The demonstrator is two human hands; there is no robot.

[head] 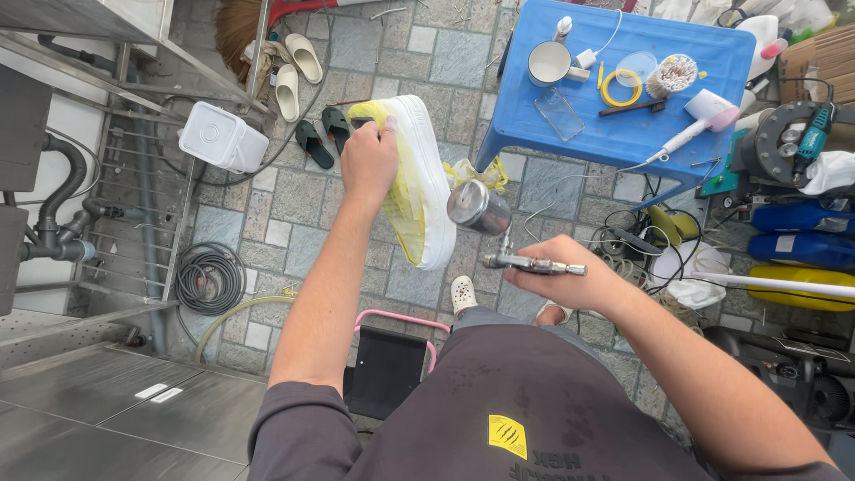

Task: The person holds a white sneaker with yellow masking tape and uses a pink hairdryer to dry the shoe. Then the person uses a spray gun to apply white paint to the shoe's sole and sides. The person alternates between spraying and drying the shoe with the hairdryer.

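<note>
Looking down from the head camera, I see my left hand (369, 160) raised out in front, closed tight around a white sneaker (411, 183) with a thick white sole. The fingers curl over the upper edge of the shoe and the thumb presses its side, so the hand is fully wrapped on it. The shoe hangs in the air above the stone-tiled floor (267, 232), sole turned to the right, its upper covered in yellow masking film.

My right hand (570, 276) is shut around an airbrush (533, 264), gripping the slim metal body so that its tip points right. The airbrush's round metal cup (478, 207) sticks up just beside the sneaker's sole, near it but not touching as far as I can tell.

To the upper right stands a blue plastic worktop (623, 125), carrying a white mug (549, 62), a yellow ring of tape (620, 89), a cup of cotton swabs (672, 74) and a white hair dryer (704, 116). On the floor to the left lie a white square container (223, 138), dark sandals (322, 134), pale slippers (296, 71) and a coiled hose (209, 278). Below my arms sits a black stool with a pink frame (388, 370).
</note>
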